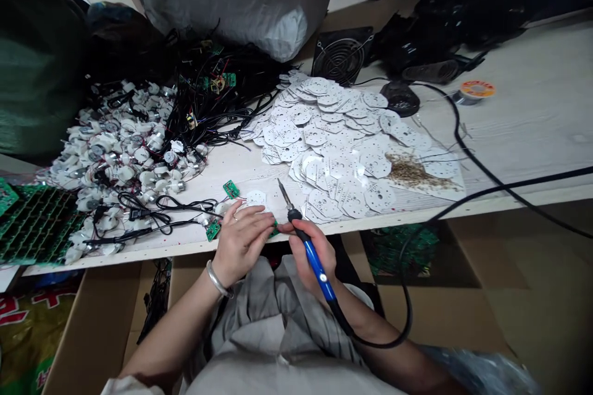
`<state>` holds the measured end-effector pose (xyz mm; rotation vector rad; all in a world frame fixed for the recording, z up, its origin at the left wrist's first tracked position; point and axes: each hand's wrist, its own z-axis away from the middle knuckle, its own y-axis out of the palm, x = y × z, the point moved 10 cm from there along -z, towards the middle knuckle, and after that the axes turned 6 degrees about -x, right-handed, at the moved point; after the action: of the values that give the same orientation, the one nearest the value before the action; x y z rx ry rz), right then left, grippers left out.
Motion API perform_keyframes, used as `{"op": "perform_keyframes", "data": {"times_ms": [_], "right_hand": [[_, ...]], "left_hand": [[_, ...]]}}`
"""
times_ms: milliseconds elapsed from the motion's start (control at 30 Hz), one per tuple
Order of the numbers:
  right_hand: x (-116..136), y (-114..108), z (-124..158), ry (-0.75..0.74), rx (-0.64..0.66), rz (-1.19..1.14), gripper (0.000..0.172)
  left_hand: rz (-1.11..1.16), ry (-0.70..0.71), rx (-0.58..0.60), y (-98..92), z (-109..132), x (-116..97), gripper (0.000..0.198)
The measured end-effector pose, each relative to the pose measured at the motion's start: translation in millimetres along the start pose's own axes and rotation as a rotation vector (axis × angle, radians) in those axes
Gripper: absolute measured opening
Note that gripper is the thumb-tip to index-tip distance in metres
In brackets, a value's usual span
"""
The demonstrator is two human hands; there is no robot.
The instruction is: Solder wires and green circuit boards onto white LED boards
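Note:
My right hand [315, 253] is wrapped round a blue soldering iron [317, 268], its metal tip pointing up and away over the table. Just left of it, my left hand [245, 234] reaches across with long, nearly straight fingers. Thumb and fingertips close on a small green circuit board [274, 230], mostly hidden between the hands; the right fingertips lie close to its other side. Beyond the left hand lie a white round board [256, 198] and a second green circuit board [230, 189]. Another small green board [213, 230] is beside the left wrist.
White round boards [333, 142] are heaped ahead. Small motors with white parts [125, 142] and black cables [222, 92] pile up leftward. A solder spool [477, 90] and fan [341, 55] stand farther back. The iron's black cord [405, 296] loops at right. Cardboard boxes [106, 302] sit below the table edge.

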<state>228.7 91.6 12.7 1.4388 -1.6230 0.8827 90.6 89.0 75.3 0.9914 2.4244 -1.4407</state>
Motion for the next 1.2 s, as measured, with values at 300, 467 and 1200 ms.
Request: {"op": "perform_keyframes", "data": {"times_ms": [300, 467, 1200], "right_hand": [[2, -10, -5, 0.033, -0.07, -0.015, 0.025], [1, -11, -6, 0.038, -0.046, -0.05, 0.026], [16, -4, -12, -0.106, 0.024, 0.009, 0.034]], "left_hand": [[0.181, 0.152, -0.04, 0.6, -15, -21, 0.01], [0.362, -0.398, -0.199, -65.4, -29, 52, 0.011], [-0.045, -0.336, 0.439, 9.4, -36, 95, 0.013]]}}
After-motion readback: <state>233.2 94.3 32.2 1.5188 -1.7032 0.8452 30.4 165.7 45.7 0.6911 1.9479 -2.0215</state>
